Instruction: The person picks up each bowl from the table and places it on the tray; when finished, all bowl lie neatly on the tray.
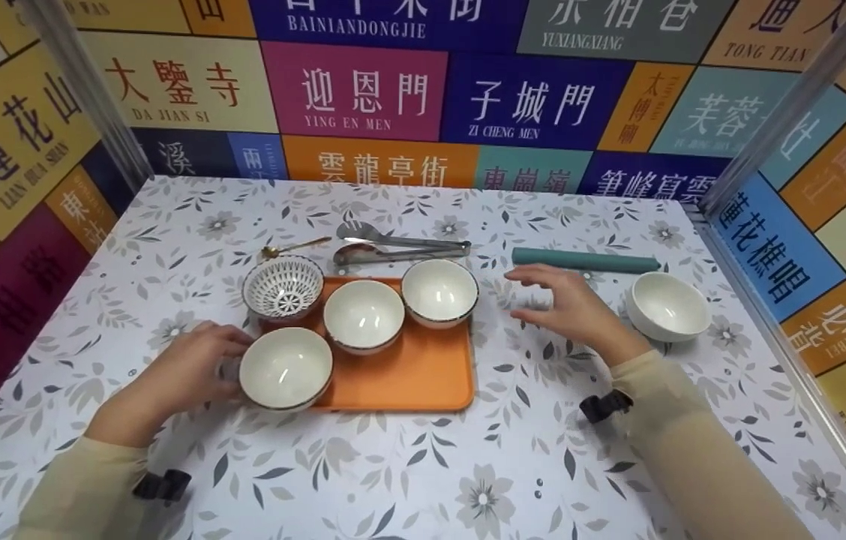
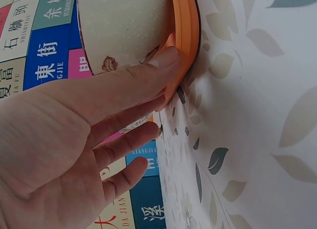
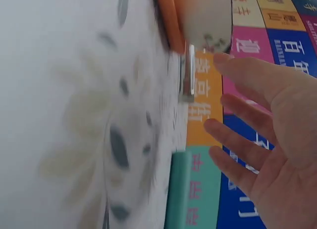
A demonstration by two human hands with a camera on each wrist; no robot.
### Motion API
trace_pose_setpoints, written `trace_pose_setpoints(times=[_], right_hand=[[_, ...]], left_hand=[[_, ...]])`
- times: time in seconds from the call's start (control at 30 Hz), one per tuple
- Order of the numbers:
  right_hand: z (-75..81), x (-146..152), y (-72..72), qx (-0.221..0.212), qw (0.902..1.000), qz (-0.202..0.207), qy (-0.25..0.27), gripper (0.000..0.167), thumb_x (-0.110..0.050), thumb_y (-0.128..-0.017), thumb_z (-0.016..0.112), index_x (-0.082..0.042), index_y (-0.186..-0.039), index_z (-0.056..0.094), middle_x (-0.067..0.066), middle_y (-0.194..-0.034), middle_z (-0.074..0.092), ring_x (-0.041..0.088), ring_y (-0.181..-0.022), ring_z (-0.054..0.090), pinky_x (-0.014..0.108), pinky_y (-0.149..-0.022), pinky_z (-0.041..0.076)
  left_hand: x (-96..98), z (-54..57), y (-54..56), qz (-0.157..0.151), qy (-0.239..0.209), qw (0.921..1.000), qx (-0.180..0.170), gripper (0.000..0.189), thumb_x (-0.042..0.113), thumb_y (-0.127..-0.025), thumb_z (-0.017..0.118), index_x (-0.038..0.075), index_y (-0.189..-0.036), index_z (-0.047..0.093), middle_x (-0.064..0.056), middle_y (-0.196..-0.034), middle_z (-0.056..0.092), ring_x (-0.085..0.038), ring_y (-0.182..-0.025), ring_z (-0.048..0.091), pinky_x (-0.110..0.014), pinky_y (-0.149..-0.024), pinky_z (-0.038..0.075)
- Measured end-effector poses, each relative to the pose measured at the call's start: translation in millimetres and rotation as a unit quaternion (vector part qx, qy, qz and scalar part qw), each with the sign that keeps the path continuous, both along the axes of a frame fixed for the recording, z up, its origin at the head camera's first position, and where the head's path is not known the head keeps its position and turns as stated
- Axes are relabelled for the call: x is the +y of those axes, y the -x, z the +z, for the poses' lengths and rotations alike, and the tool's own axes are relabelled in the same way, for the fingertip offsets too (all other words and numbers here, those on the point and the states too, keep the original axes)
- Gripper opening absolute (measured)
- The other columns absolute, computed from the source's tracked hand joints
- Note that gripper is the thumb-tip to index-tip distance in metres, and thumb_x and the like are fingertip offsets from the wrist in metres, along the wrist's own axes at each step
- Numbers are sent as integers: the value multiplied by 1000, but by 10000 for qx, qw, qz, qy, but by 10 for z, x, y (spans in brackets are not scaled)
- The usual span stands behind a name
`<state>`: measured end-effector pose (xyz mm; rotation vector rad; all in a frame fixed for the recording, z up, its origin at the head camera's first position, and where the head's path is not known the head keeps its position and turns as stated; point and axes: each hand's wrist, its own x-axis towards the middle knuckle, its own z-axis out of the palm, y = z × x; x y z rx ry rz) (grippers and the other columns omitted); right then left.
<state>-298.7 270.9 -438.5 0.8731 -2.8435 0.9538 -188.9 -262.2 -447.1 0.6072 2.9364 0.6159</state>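
Note:
An orange tray (image 1: 408, 375) bears a patterned bowl (image 1: 284, 289) and three cream bowls, at front left (image 1: 286, 369), middle (image 1: 364, 316) and back right (image 1: 440, 292). My left hand (image 1: 194, 367) is at the tray's left side by the front-left bowl. In the left wrist view its thumb (image 2: 163, 58) touches the tray's rim (image 2: 185, 36), fingers extended along the edge. My right hand (image 1: 565, 304) is held off the tray's right side, thumb and fingers spread, holding nothing. In the right wrist view a gap separates its fingers (image 3: 242, 135) from the tray (image 3: 171, 21).
Behind the tray lie metal tongs (image 1: 404, 244) and a small gold spoon (image 1: 295, 247). A teal roll (image 1: 584, 260) lies beyond my right hand, and a white bowl (image 1: 668, 306) stands to its right. Printed panels (image 1: 370, 94) wall the flowered table (image 1: 483, 487) at back and sides.

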Motion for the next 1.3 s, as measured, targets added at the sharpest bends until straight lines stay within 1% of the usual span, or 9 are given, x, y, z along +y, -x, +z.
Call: trace_pose_setpoints(times=[0.13, 0.33, 0.5, 0.63, 0.8, 0.93, 1.1, 1.23, 1.3], right_hand=[[91, 350, -72, 286, 9995, -81, -99, 54, -20, -85, 85, -11, -136, 67, 9, -141, 63, 34, -125, 62, 55, -108, 49], [230, 880, -218, 136, 9975, -312, -621, 58, -27, -87, 84, -13, -139, 64, 9, -148, 56, 38, -141, 48, 62, -116, 37], [322, 1266, -262, 249, 9944, -886, -516, 66, -30, -81, 89, -14, -140, 63, 12, -147, 57, 41, -135, 51, 66, -109, 41], [362, 1562, -257, -10, 9892, -1423, -351, 74, -31, -77, 92, -12, -141, 61, 15, -147, 54, 41, -132, 50, 67, -106, 40], [336, 1840, -238, -313, 9810, -1780, -709, 90, -42, -73, 93, -7, -146, 53, 23, -155, 43, 51, -142, 37, 76, -109, 31], [275, 1981, -244, -611, 9725, -1970, -1086, 108, -50, -72, 91, -6, -156, 40, 31, -161, 30, 58, -146, 25, 83, -108, 24], [153, 2111, -282, -901, 9661, -2137, -1139, 121, -55, -75, 88, -6, -164, 21, 33, -158, 31, 56, -140, 34, 83, -101, 32], [102, 2166, -314, -954, 9692, -2077, -913, 120, -51, -78, 87, -4, -164, 19, 31, -158, 36, 53, -136, 41, 77, -98, 40], [87, 2178, -316, -935, 9712, -2021, -849, 117, -49, -78, 88, -3, -163, 22, 30, -157, 37, 51, -134, 43, 71, -98, 45]], left_hand=[[1, 10, 6, 50, 8, 10000, -27, 45, 10, -67, 91, 4, -110, 79, -13, -124, 71, -38, -117, 59, -64, -100, 46], [17, 4, 7, 20, -79, 9999, -84, 45, 11, -66, 92, 5, -108, 79, -13, -123, 71, -38, -117, 59, -63, -101, 45], [13, 27, 24, -80, -91, 9999, 87, 41, 11, -66, 92, 6, -105, 81, -12, -119, 72, -38, -113, 60, -61, -97, 48], [13, 35, 33, -111, -87, 9998, 137, 42, 11, -66, 92, 6, -106, 81, -13, -119, 73, -38, -113, 60, -61, -96, 49], [21, 9, 18, -58, -109, 9999, 82, 44, 11, -64, 92, 6, -106, 80, -13, -120, 72, -37, -113, 60, -62, -97, 48], [22, 6, 10, -17, -141, 9999, 48, 45, 11, -64, 92, 6, -107, 80, -13, -120, 72, -38, -114, 60, -62, -98, 47], [14, 12, 1, -32, -147, 9999, -2, 45, 14, -65, 92, 6, -108, 80, -13, -120, 72, -38, -114, 59, -63, -98, 47], [17, 19, 4, -25, -124, 9999, -43, 45, 15, -66, 92, 7, -108, 80, -14, -121, 72, -38, -115, 59, -63, -99, 47], [18, 20, 5, -13, -102, 9999, -22, 44, 15, -66, 92, 7, -108, 80, -14, -121, 72, -38, -115, 59, -63, -99, 47]])
